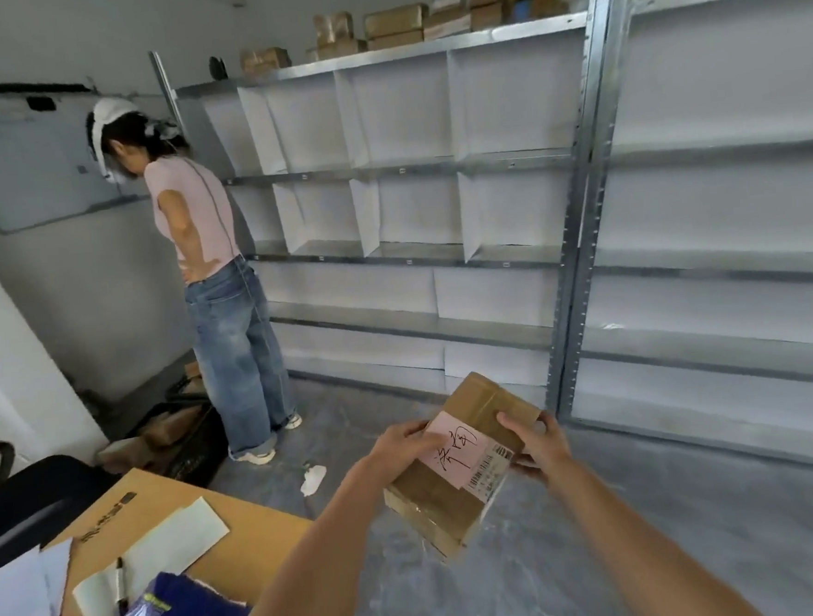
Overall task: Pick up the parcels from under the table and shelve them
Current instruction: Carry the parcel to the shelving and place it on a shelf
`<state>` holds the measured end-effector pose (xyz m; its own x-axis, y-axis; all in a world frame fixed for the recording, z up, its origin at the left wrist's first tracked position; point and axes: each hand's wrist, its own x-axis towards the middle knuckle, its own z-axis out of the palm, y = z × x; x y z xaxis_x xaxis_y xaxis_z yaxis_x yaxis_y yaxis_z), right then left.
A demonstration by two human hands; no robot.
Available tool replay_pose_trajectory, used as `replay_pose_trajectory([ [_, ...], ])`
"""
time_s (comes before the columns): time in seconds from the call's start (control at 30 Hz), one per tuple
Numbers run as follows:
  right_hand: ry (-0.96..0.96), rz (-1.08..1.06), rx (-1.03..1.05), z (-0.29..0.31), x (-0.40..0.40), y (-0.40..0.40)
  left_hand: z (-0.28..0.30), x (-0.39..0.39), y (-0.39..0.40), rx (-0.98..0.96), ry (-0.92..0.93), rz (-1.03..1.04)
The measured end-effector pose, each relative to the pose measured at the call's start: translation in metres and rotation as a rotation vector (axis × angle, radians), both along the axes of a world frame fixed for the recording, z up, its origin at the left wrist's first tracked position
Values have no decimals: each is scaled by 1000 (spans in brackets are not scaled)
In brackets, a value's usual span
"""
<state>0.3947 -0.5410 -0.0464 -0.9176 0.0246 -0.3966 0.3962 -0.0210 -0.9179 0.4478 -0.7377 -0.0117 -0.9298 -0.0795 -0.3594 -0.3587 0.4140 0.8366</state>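
the left hand (407,445) and right hand (537,445) are both clamping one parcel (459,467) in mid-air above the floor, facing the shelving (414,172). it is lying tilted, long axis running from near-left to far-right, pink label up. several parcels are sitting on the top shelf; the lower bays are standing vacant, so shelving appears to be at an early stage.
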Motion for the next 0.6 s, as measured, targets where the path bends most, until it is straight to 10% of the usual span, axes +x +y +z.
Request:
replay_pose_trajectory([
  [0.6,-43,-513,201,-19,-160,148,-11,-218,152,66,132,9],
])
